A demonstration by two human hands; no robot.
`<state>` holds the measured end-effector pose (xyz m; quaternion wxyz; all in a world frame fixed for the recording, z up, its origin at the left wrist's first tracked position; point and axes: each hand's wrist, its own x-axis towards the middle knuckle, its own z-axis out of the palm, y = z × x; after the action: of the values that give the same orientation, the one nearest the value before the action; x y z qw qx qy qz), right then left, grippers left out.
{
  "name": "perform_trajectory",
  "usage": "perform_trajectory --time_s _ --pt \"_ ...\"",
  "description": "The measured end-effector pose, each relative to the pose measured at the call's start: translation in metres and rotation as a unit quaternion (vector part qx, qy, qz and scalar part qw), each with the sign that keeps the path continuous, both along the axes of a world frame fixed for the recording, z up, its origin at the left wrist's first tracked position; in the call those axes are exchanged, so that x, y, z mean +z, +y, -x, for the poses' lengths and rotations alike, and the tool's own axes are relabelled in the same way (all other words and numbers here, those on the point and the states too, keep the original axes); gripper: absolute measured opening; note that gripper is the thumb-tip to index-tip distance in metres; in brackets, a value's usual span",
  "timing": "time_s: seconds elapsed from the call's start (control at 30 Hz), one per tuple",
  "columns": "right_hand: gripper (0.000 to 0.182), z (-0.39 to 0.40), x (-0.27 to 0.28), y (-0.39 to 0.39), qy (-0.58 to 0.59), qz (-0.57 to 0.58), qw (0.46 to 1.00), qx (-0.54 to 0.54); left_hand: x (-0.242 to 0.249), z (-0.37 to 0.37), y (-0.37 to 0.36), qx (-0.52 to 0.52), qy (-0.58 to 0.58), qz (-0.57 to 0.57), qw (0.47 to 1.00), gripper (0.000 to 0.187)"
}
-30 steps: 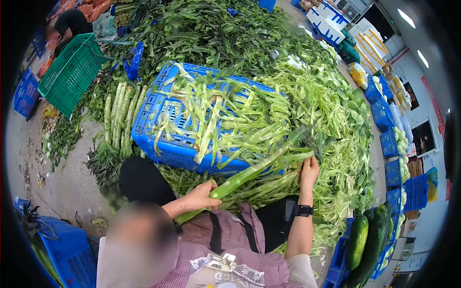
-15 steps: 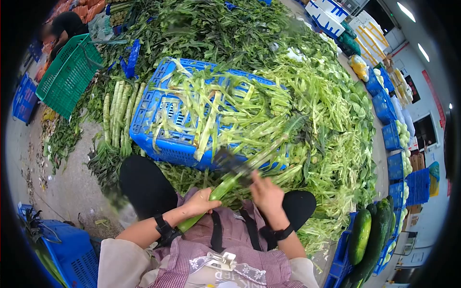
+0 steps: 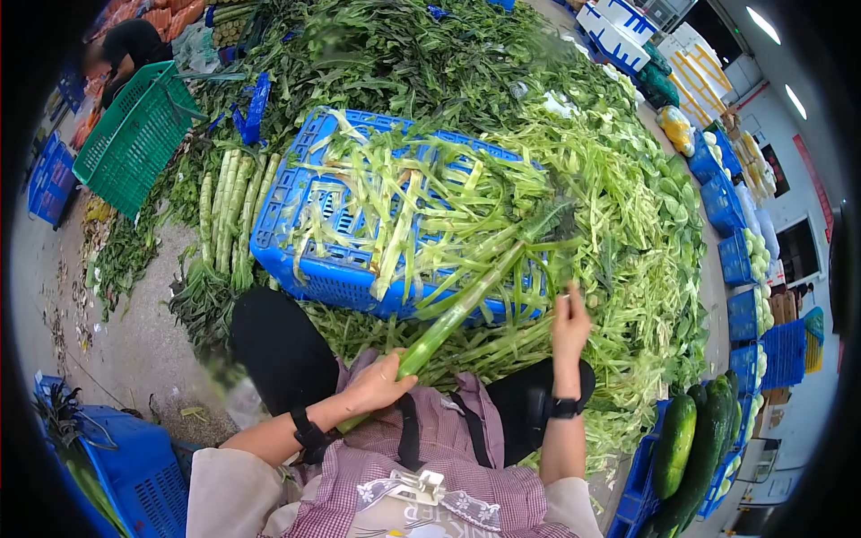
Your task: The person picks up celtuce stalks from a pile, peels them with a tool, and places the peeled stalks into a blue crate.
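My left hand (image 3: 384, 384) is closed round the lower part of a long pale-green celtuce stalk (image 3: 456, 316). The stalk slants up and right across my lap, its leafy top over an upturned blue crate (image 3: 336, 283). My right hand (image 3: 571, 325) is to the right of the stalk and apart from it, raised with its fingers closed on a knife, whose dark blade is smeared by motion and hard to make out. Peeled celtuce strips (image 3: 395, 220) lie over the crate.
A big heap of leaves and peelings (image 3: 628, 296) spreads behind and right. Several peeled stalks (image 3: 233, 211) lie left of the crate. A green basket (image 3: 134, 134) and a bent-over person (image 3: 130, 54) are far left. Dark green gourds (image 3: 695, 439) sit at right.
My right hand has swung up and right, away from the stalk, with the blurred knife. My left hand stays on the celtuce, which now shows more of its length.
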<state>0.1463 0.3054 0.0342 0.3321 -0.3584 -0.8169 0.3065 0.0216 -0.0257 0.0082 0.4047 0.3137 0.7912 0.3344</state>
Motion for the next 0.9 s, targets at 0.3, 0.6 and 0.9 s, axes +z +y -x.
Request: perform_trajectory --time_s 0.3,0.6,0.9 --pt "0.05 -0.002 0.006 -0.127 -0.188 -0.253 0.886 0.341 -0.025 0.014 -0.005 -0.03 -0.224 -0.008 0.974 0.057" --pt "0.039 0.01 0.003 0.039 -0.131 0.183 0.972 0.066 -0.013 -0.004 -0.009 0.05 -0.129 -0.106 0.985 0.056" --pt "0.04 0.001 0.022 -0.106 -0.196 -0.226 0.933 0.202 0.016 0.014 -0.002 0.041 -0.332 -0.076 0.939 0.029"
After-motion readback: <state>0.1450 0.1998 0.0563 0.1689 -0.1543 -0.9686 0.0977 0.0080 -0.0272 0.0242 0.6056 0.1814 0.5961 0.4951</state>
